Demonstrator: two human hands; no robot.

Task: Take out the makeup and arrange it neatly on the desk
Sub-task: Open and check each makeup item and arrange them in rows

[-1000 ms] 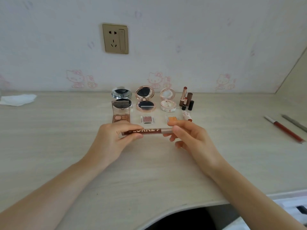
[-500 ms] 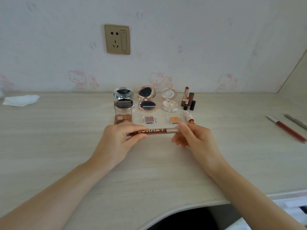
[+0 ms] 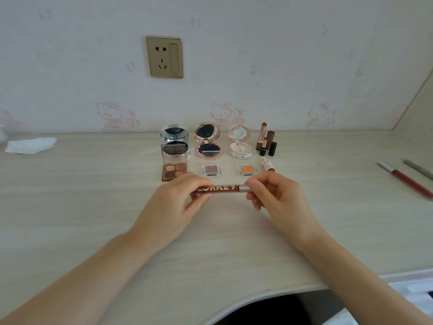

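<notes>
Broadly, a pale wood-grain desk with a curved front edge runs back to a whitish wall carrying faint pink cartoon-cat stickers and a gold-coloured socket plate. Above the middle of the desk both hands hold a brown makeup stick level, white letters along its side. The left hand has thumb and fingers curled round the stick's left part; the right hand pinches the lighter metallic cap end between thumb and fingertips.

Behind the hands the makeup stands in rows near the wall: a silver compact, a rose-gold compact and a pale pink compact, all open with their mirrors upright. In front of them are an open eyeshadow palette, a small pink eyeshadow pan and an orange one. Upright lipsticks cluster at the right of the compacts, a small white-capped one lying just before them.

Far left lies a crumpled white tissue. Far right, well apart from the rows, a red pencil and a grey pencil lie slantwise on the desk.
</notes>
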